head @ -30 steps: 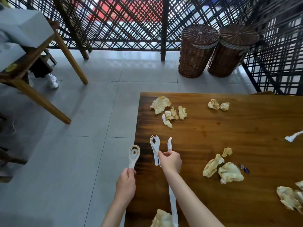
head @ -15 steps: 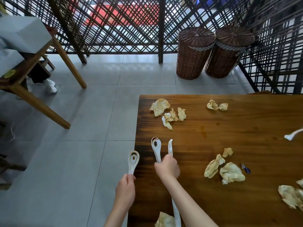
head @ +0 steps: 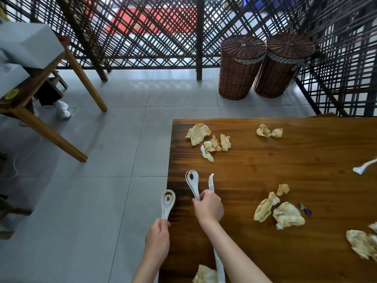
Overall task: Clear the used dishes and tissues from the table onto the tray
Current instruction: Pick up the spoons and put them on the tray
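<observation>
Hands at the near corner of a wooden tabletop (head: 295, 166): the left hand (head: 157, 237) grips a soiled white spoon (head: 168, 203) by its handle, just off the table edge; the right hand (head: 208, 207) curls round stacked white spoons (head: 192, 181) above the wood. Crumpled tissues (head: 206, 139) lie scattered across the tabletop. Two wicker baskets (head: 265, 66) stand on grey floor tiles before a lattice screen. Another spoon (head: 364, 166) is cut off at the right edge.

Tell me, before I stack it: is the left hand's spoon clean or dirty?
Dirty: the spoon in the left hand has brown residue in its bowl.
</observation>
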A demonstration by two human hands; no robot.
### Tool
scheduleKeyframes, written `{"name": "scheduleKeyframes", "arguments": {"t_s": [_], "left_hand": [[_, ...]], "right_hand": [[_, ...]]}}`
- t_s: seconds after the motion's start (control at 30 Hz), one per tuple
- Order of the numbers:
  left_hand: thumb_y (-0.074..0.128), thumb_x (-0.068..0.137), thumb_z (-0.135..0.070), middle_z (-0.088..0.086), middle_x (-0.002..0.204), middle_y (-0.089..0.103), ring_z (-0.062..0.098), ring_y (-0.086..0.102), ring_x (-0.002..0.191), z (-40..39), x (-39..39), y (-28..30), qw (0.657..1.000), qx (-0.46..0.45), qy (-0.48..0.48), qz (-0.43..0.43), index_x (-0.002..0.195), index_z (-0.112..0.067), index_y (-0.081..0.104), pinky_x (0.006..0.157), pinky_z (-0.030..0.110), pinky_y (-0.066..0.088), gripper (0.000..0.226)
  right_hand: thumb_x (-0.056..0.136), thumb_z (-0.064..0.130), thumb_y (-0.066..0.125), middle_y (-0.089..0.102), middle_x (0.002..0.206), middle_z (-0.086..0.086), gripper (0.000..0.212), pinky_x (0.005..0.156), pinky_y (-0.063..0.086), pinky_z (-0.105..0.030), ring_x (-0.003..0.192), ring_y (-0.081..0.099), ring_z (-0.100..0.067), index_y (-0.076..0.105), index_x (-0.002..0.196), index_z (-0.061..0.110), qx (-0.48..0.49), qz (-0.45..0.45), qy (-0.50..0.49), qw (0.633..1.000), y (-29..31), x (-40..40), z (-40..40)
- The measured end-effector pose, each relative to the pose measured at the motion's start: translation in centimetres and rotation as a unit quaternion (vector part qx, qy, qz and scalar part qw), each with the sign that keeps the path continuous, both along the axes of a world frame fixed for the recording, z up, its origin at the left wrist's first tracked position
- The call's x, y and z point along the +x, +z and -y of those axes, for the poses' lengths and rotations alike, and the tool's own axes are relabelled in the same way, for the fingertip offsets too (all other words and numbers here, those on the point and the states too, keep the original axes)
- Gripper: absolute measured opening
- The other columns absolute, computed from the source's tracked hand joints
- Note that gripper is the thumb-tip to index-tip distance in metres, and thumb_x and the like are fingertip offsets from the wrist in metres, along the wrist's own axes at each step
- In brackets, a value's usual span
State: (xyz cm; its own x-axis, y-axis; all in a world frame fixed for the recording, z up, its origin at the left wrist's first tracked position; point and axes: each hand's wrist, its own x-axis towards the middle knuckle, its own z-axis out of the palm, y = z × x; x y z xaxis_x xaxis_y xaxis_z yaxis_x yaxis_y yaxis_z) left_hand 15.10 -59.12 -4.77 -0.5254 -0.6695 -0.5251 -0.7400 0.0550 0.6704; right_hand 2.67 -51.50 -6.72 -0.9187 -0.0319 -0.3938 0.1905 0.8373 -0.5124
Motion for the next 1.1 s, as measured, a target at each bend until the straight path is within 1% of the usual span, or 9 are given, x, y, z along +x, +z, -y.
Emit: {"name": "scheduleKeyframes", "arguments": {"t_s": [0.1,0.17,0.3,0.43,0.57,0.73,0.87,0.97,1.1], "left_hand": [[0.031,0.102,-0.025,0.002,0.063,0.045,0.012,0.041,0.054,-0.14,-0.11,-0.02,1.000,-0.001,-0.005,-0.001,0.085,-0.013,0.055,0.047,0.022,0.030,0.032],[0.031,0.102,-0.025,0.002,0.063,0.045,0.012,0.041,0.055,-0.16,-0.18,-0.06,1.000,0.000,-0.006,-0.005,0.086,-0.013,0.056,0.047,0.022,0.030,0.031],[0.031,0.101,-0.026,0.001,0.063,0.046,0.012,0.041,0.056,-0.09,-0.40,-0.05,1.000,-0.001,-0.010,-0.010,0.085,-0.014,0.055,0.048,0.022,0.030,0.031],[0.031,0.102,-0.026,0.001,0.063,0.045,0.012,0.041,0.056,0.06,-0.46,-0.05,1.000,0.002,-0.010,-0.017,0.084,-0.014,0.055,0.048,0.023,0.030,0.032],[0.032,0.101,-0.026,0.001,0.063,0.045,0.011,0.041,0.055,0.25,-0.40,-0.06,1.000,0.000,-0.012,-0.020,0.084,-0.014,0.055,0.047,0.022,0.030,0.032],[0.031,0.102,-0.026,0.001,0.062,0.045,0.013,0.041,0.056,0.42,-0.36,-0.15,1.000,0.003,-0.014,-0.023,0.083,-0.015,0.055,0.049,0.025,0.031,0.032],[0.031,0.101,-0.027,0.000,0.061,0.044,0.012,0.040,0.053,0.42,-0.35,-0.09,1.000,0.003,-0.013,-0.028,0.083,-0.016,0.055,0.048,0.025,0.030,0.032],[0.032,0.101,-0.027,0.001,0.061,0.044,0.012,0.040,0.054,0.32,-0.27,0.01,0.999,0.007,-0.015,-0.032,0.082,-0.017,0.054,0.048,0.024,0.031,0.031],[0.032,0.101,-0.028,0.001,0.062,0.044,0.011,0.041,0.054,0.21,-0.20,0.13,0.999,0.010,-0.014,-0.037,0.083,-0.017,0.054,0.047,0.023,0.031,0.031]], "right_hand": [[0.079,0.033,0.074,0.070,0.092,0.004,0.025,0.048,0.034,-0.012,0.075,0.066,-0.009,0.069,0.098,0.019,-0.009,0.003,0.002,1.000,-0.07,-0.09,0.01],[0.078,0.032,0.074,0.070,0.092,0.003,0.025,0.048,0.033,-0.012,0.076,0.066,-0.010,0.069,0.098,0.018,-0.012,0.009,0.004,1.000,-0.11,-0.06,0.05],[0.076,0.033,0.076,0.068,0.086,0.004,0.019,0.045,0.034,-0.013,0.067,0.060,-0.007,0.066,0.087,0.020,-0.009,0.021,0.007,1.000,-0.17,-0.12,0.27],[0.074,0.035,0.077,0.062,0.083,0.006,0.026,0.043,0.031,-0.016,0.066,0.054,-0.006,0.054,0.078,0.024,-0.001,0.031,0.009,0.999,-0.27,-0.23,0.33],[0.074,0.035,0.077,0.056,0.075,0.009,0.028,0.044,0.034,-0.016,0.064,0.055,-0.007,0.051,0.077,0.025,-0.005,0.028,0.024,0.999,-0.35,-0.31,0.20],[0.077,0.035,0.075,0.052,0.072,0.011,0.021,0.045,0.034,-0.015,0.058,0.052,-0.005,0.060,0.083,0.022,-0.029,0.038,0.047,0.998,-0.37,-0.24,0.31],[0.077,0.037,0.074,0.053,0.076,0.009,0.027,0.048,0.035,-0.018,0.065,0.052,-0.006,0.050,0.080,0.024,-0.048,0.050,0.030,0.997,-0.15,-0.16,0.21],[0.078,0.037,0.073,0.051,0.074,0.010,0.027,0.049,0.036,-0.018,0.065,0.052,-0.005,0.050,0.081,0.024,-0.072,0.072,0.016,0.995,-0.07,-0.14,0.06],[0.079,0.036,0.072,0.056,0.076,0.008,0.025,0.051,0.043,-0.016,0.065,0.063,-0.009,0.052,0.083,0.022,-0.126,0.116,-0.012,0.985,0.11,0.04,0.07]]}}
